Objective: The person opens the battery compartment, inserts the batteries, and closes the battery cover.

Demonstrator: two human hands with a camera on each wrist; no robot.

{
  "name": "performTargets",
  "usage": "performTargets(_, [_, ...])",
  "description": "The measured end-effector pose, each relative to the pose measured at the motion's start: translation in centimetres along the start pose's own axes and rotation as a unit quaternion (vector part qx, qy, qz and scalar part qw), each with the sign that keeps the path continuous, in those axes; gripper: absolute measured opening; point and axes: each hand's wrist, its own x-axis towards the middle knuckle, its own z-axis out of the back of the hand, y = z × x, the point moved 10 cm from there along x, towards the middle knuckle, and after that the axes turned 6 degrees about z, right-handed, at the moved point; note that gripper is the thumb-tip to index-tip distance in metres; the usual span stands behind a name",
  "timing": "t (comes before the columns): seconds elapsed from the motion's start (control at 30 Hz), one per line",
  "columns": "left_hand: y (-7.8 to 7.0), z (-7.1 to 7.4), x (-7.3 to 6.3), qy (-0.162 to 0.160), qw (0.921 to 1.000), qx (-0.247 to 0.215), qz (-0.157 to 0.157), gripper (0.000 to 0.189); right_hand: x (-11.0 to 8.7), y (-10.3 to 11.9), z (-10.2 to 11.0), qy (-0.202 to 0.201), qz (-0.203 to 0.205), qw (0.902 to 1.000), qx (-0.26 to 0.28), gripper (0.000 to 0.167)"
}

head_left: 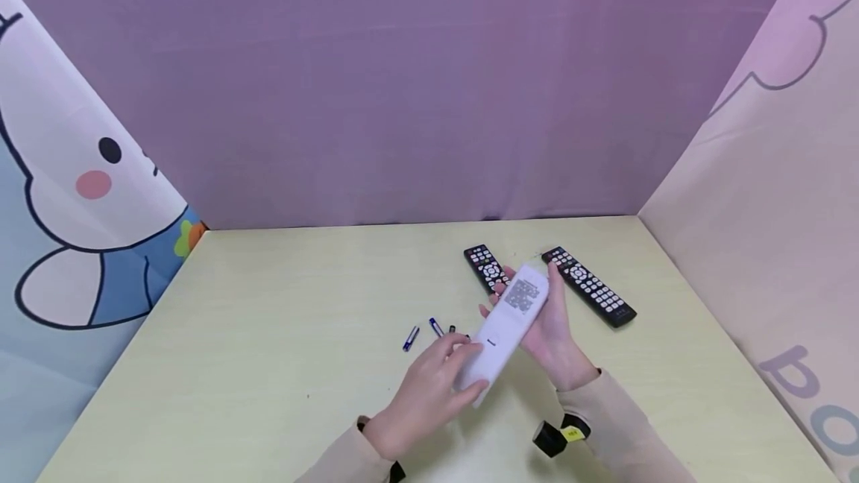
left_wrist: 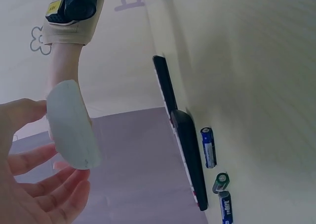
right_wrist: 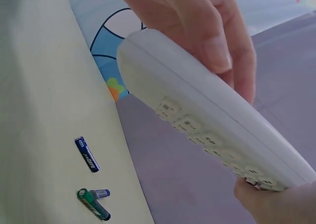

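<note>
A white remote control (head_left: pixel 513 311) is held up over the table, tilted, its labelled back facing the head camera. My right hand (head_left: pixel 553 338) grips its upper part from the right side. At the lower end my left hand (head_left: pixel 429 393) has thumb and fingers around the case, with fingertips on the back near the small battery-cover mark. In the right wrist view the rubber buttons of the white remote control (right_wrist: pixel 207 115) show on its underside. Several loose batteries lie on the table beyond the left hand, among them a blue one (right_wrist: pixel 87 155) and a green one (right_wrist: pixel 94 204).
Two black remote controls lie on the table behind the hands: one (head_left: pixel 485 265) partly hidden by the right hand, the other (head_left: pixel 590 288) farther right. A purple cloth wall (head_left: pixel 416 95) stands behind the table (head_left: pixel 268 319), with printed panels at both sides.
</note>
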Motion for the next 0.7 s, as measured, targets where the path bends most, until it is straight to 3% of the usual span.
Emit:
performTargets(0.2, [-0.1, -0.4, 0.5, 0.018, 0.9997, 0.015, 0.007, 0.043, 0.1, -0.4, -0.2, 0.014, 0.0, 0.9998, -0.011, 0.07])
performTargets(0.43, [-0.1, -0.7, 1.0, 0.034, 0.999, 0.025, 0.015, 0.042, 0.0, -0.7, -0.3, 0.004, -0.004, 0.9999, -0.013, 0.066])
performTargets(0.7, [0.1, -1.9, 1.2, 0.087, 0.9947, 0.037, 0.041, 0.045, 0.0, -0.9, -0.2, -0.012, -0.008, 0.9996, -0.025, 0.062])
